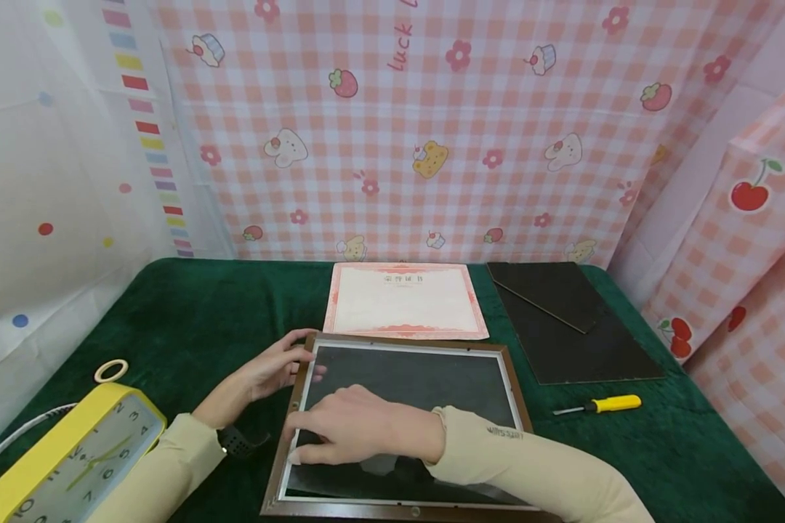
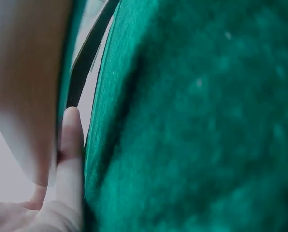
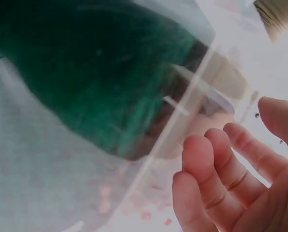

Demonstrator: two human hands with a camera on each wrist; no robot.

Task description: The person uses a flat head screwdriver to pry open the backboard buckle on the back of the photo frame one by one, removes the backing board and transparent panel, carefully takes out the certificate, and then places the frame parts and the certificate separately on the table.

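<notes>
A brown picture frame (image 1: 517, 392) with a white inner edge lies in front of me, and dark green shows through its clear pane (image 1: 419, 374). My left hand (image 1: 278, 369) grips the frame's left rail near the far corner. In the left wrist view the fingers (image 2: 70, 145) lie along the rail, close to the green cloth. My right hand (image 1: 353, 428) reaches across the pane, thumb and forefinger at the left rail. The right wrist view shows its fingers (image 3: 197, 159) slightly bent, holding nothing, beside a reflective pane; whether they touch it I cannot tell.
Behind the frame lies a red-bordered certificate (image 1: 402, 301). A black backing board (image 1: 582, 356) is at the far right, with a yellow-handled screwdriver (image 1: 615, 404) in front. At left stand a yellow clock (image 1: 59, 428) and a pale ring (image 1: 111, 371) on the green cloth (image 1: 190, 319).
</notes>
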